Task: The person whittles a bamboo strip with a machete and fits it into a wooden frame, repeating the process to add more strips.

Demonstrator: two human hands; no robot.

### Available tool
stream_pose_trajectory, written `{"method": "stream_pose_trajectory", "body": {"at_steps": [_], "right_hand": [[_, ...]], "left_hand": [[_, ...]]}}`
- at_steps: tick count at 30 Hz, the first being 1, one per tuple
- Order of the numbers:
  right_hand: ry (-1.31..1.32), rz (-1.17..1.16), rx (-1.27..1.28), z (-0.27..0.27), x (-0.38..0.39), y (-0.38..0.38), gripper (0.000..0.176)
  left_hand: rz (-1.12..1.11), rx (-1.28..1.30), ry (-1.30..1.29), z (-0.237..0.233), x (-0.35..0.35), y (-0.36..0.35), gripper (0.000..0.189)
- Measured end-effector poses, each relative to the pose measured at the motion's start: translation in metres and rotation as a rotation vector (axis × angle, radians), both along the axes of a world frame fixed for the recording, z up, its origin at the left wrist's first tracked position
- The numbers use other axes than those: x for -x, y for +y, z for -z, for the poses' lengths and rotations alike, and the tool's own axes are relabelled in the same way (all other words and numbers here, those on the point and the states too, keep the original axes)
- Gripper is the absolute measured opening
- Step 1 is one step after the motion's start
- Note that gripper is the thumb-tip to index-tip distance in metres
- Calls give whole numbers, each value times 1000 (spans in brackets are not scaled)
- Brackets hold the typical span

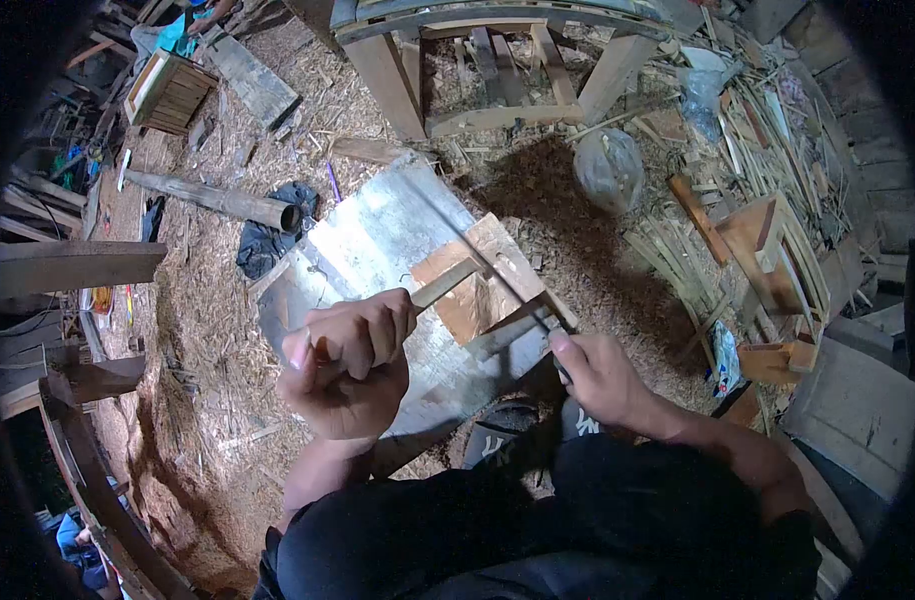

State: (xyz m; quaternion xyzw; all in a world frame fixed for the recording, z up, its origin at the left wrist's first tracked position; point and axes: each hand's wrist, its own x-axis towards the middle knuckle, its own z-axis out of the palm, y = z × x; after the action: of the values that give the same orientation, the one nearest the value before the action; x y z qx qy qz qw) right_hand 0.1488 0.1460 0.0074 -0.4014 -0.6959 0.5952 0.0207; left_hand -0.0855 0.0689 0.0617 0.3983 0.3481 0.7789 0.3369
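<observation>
My left hand (352,365) is closed round a narrow wooden stick (445,284), which points up and right over a square wooden block (477,285). In my right hand (599,375) is the handle of a long thin dark tool (512,287); its shaft runs up and left across the block. Whether the tool touches the block or the stick cannot be made out. Beneath the block lies a pale metal-looking sheet (377,225). The fingers of my right hand are wrapped round the handle, and its lower end is partly hidden.
A wooden bench frame (502,118) stands ahead. A clear plastic bag (609,170) lies right of it. Wooden parts (767,255) and offcuts are piled at the right. A round log (212,198) lies left, near a wooden crate (169,92). Another person (77,550) is partly visible lower left.
</observation>
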Motion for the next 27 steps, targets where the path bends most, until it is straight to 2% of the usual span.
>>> {"method": "stream_pose_trajectory", "body": {"at_steps": [2,6,8,9,11,12,14,15,17,18,22,24,25,27], "right_hand": [[219,76,-52,-9,1,1,58],[317,4,-104,-5,-2,2,60],[14,-50,-16,-1,1,0,59],[15,-50,-20,-1,1,2,59],[123,37,-83,-3,0,1,57],[121,33,-81,-7,-1,3,57],[351,75,-22,-16,-5,4,55],[354,76,-22,-11,-4,2,55],[-39,-59,-73,1,-3,2,54],[-15,-32,-20,-9,-1,4,54],[94,38,-66,-12,-4,4,54],[319,106,48,-21,-7,4,52],[323,107,47,-16,-6,3,52],[-37,-78,-51,-2,-3,2,53]], "left_hand": [[-10,-5,4,1,0,0,57],[1,4,-13,-2,0,1,57],[-10,14,-14,0,0,1,58],[-10,10,-14,0,-1,2,58],[-6,26,-36,-2,0,1,58],[-9,27,-38,-1,0,1,58],[12,22,-4,-1,-1,0,58],[13,23,-1,-1,-1,0,58],[8,11,-21,-1,-1,2,58],[12,5,-18,-2,-1,3,58],[18,42,-60,0,-3,0,58],[18,44,-53,0,-3,-1,57],[20,51,-42,-1,-3,-1,57],[24,44,-26,-3,-1,1,57]]}}
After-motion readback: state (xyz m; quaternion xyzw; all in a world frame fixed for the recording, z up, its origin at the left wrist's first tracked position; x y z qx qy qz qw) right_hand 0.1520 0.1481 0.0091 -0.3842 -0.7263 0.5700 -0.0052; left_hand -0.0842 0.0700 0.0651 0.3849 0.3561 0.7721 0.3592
